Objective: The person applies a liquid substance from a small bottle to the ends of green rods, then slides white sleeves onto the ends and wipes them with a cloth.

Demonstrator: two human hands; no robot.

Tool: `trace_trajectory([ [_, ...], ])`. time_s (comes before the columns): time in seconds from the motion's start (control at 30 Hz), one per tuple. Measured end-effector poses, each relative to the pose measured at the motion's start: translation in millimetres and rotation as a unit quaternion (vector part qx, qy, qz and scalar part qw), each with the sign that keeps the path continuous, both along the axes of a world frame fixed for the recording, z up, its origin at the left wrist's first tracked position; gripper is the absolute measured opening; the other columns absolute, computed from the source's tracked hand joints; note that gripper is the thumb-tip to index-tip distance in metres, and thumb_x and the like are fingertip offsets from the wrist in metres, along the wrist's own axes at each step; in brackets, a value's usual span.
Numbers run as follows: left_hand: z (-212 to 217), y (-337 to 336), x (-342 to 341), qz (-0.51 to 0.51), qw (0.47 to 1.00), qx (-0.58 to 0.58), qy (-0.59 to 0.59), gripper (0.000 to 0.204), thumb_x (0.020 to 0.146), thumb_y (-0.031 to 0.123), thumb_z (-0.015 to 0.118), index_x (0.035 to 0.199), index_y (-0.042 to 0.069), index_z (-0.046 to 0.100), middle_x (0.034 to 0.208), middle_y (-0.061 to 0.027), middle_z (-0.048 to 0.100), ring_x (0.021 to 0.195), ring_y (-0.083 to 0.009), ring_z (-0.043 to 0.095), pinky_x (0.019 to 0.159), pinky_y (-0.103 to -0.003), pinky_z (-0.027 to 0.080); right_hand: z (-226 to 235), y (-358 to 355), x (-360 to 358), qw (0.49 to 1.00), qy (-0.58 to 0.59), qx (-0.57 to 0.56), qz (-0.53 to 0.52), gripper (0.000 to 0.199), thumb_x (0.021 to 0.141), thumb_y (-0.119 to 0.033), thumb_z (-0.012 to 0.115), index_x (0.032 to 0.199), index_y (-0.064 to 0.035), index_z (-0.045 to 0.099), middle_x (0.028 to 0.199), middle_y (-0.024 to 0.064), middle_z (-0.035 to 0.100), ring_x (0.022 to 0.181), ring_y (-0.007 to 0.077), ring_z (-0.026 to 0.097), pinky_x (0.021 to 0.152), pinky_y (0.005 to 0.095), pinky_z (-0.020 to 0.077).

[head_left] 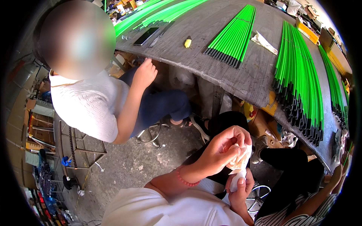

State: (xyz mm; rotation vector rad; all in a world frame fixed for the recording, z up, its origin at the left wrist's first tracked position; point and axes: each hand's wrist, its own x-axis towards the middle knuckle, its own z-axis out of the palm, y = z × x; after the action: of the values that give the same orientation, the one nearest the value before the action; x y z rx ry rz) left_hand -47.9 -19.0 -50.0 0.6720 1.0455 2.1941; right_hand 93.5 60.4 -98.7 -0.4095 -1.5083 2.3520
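My left hand (220, 154), with a red bead bracelet at its wrist, is closed in a pinch on a thin white wrap-like piece (247, 152). Just below it, my right hand (241, 190) grips the lower end of the white material, where a smooth, rounded white part (237, 180) shows by the thumb. The two hands are close together in front of my body, below the table edge. Whether the white material is cloth, a glove or tape is too unclear to tell.
Bundles of green rods with black ends (233, 37) lie on the grey table (181, 56), with more rods (299, 83) at right. A phone (146, 36), a small yellow item (187, 42) and a white glove (264, 42) lie there too. One person (86, 101) sits at left, another (313, 207) at right.
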Motion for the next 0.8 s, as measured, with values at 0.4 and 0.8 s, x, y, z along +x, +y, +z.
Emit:
trace_trajectory([
  [0.4,-8,4,3,0.039,0.996,-0.062,0.042,0.017,0.080,-0.011,0.049,0.091,0.002,0.046,0.091,-0.0058,0.052,0.087,-0.0121,0.053,0.078,-0.027,0.046,-1,0,4,0.999,0.011,0.035,-0.040,0.052,0.084,-0.051,0.056,0.085,0.0005,0.049,0.054,0.0055,0.052,0.042,0.0085,0.045,0.039,0.0214,0.0340],
  [0.8,0,4,7,-0.044,0.986,-0.051,0.151,0.017,0.086,0.002,0.059,0.102,-0.002,0.058,0.106,-0.0077,0.054,0.097,-0.0136,0.054,0.083,-0.027,0.045,2,0,-2,1.000,0.000,0.012,-0.019,0.053,0.083,-0.052,0.058,0.088,0.0006,0.051,0.057,0.0040,0.051,0.043,0.0088,0.046,0.039,0.0209,0.0334],
])
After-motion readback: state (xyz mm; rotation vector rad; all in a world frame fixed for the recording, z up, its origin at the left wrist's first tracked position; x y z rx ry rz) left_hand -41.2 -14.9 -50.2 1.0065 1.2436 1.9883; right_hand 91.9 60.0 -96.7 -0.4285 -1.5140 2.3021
